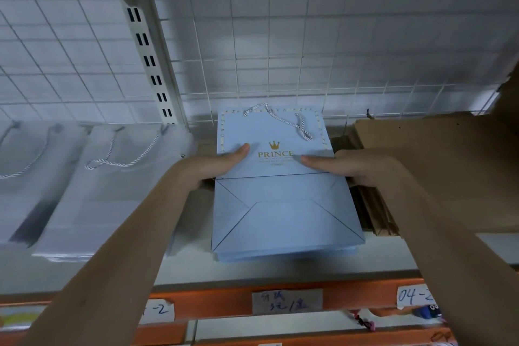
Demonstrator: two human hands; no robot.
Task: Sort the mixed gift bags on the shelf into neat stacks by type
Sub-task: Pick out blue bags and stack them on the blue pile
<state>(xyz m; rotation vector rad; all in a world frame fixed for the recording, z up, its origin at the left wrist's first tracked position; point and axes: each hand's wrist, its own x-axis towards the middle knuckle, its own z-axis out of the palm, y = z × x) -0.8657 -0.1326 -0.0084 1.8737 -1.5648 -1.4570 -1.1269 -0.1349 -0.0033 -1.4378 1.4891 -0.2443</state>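
Gripping the blue gift bag at its two side edges, the left hand and right hand each lay a thumb flat on the printed face, either side of the gold "PRINCE" lettering, with the fingers curled out of sight under the bag. It lies flat on top of a stack of blue bags on the shelf, folded base toward the person, rope handle beyond the thumbs. Just outside the left hand lie white gift bags with twisted cord handles; just outside the right hand sits a stack of brown paper bags. Behind everything stands a wire grid panel; handwritten labels are stuck on the orange shelf edge.
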